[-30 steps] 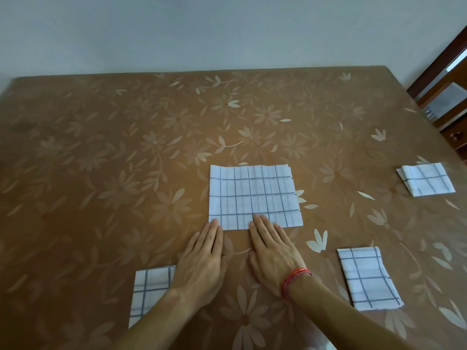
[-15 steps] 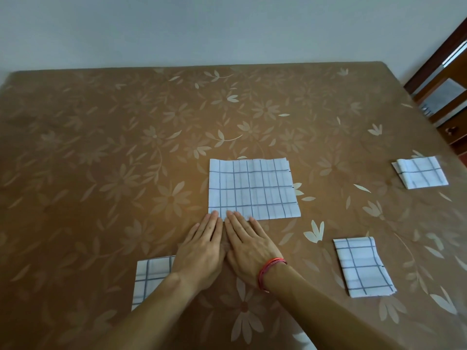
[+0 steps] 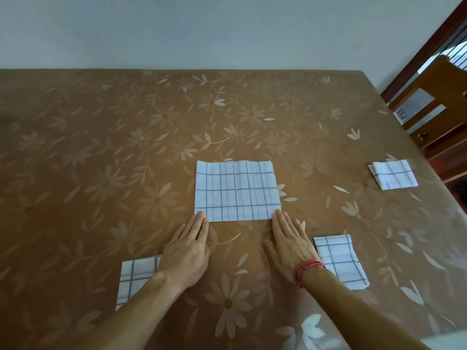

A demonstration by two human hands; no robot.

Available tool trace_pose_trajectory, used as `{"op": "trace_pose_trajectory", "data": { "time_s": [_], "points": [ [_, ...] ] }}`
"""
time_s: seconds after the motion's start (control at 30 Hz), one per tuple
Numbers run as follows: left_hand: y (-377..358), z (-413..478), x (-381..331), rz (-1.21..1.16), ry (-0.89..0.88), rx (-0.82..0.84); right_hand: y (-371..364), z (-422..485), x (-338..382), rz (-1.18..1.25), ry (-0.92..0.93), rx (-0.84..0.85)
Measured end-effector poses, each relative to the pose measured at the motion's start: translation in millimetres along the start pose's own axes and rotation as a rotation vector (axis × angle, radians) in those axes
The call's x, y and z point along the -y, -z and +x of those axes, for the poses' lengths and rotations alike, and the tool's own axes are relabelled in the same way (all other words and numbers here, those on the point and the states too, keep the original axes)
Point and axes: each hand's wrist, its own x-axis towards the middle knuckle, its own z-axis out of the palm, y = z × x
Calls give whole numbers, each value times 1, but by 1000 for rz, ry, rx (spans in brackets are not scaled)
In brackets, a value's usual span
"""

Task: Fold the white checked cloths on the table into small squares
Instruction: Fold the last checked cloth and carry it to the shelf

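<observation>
Work is on the middle cloth [image 3: 236,190], which lies flat near the centre of the table [image 3: 101,147] as a wide rectangle, not yet a small square. Both hands lie palm down just near of it. The left hand [image 3: 188,251] has its fingers straight and pressed together, with the tips on the near left corner. The right hand [image 3: 290,246] does the same at the near right corner. Neither is pinching anything (this looks like smoothing or lining up the near edge).

Since the cloth is wider than it is deep, the next fold probably has to bring one side over to the other. That calls for taking hold of two corners and matching the edges squarely.

Three smaller folded cloths lie around it:
- The near left cloth [image 3: 136,279] is partly hidden by the left forearm.
- The near right cloth [image 3: 340,261] is just beside the right wrist and its red bracelet [image 3: 309,269].
- The far right cloth [image 3: 394,174] is well apart, by the table's right edge.

A wooden chair [image 3: 434,104] stands beyond the far right corner. Nothing lies on the middle cloth, though the right forearm could brush the near right cloth.
</observation>
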Motion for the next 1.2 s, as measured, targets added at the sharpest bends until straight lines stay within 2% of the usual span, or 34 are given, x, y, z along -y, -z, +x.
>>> {"op": "trace_pose_trajectory", "data": {
  "time_s": [0.13,0.3,0.4,0.63,1.0,1.2],
  "points": [
    [2,0,-1,-17,-1,-1,16,4,8,102,-34,-78],
    [-1,1,-1,47,-6,6,31,47,5,430,-242,-203],
    [-3,3,-1,30,2,-13,41,70,5,513,-332,-266],
    [-2,2,-1,2,10,9,61,101,11,672,-606,-216],
    [1,3,0,-13,12,48,72,125,14,943,-666,-40],
    [1,2,2,-22,21,43,74,122,9,884,-546,-113]
  ]
}}
